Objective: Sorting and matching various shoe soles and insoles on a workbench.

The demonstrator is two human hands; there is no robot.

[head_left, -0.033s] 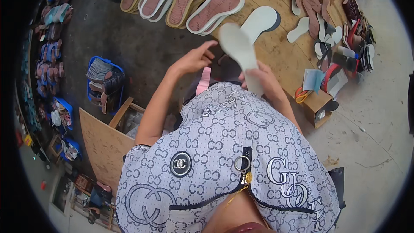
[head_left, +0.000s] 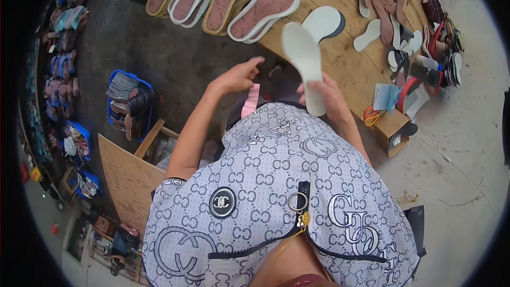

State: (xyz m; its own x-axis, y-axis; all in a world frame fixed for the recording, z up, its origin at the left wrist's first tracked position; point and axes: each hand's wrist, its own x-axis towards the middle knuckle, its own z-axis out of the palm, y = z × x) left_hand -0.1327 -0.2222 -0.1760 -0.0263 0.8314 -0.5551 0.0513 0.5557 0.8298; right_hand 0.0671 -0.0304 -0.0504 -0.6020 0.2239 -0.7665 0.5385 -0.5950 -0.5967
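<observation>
My right hand (head_left: 330, 95) is closed around the narrow end of a white insole (head_left: 302, 48). The insole's broad end points up and away from me, over the front edge of the wooden table (head_left: 350, 58). Behind it, a white sole piece (head_left: 323, 22) lies on the table with a dark one partly under it. Off to the left, my left hand (head_left: 239, 76) hangs in the air with fingers loosely bent and apart, holding nothing visible. A pink strap (head_left: 251, 101) shows just below it.
Soles with reddish-brown insoles (head_left: 264, 13) line the table's far left edge. Loose insoles (head_left: 367, 35) and shoes lie at the right, near a cardboard box (head_left: 390, 135). A blue basket (head_left: 110, 117) of sole pieces stands on the floor at left, beside a wooden board (head_left: 125, 180).
The white insole in my right hand has shifted slightly to the right and tilted more upright. My left hand has barely moved.
</observation>
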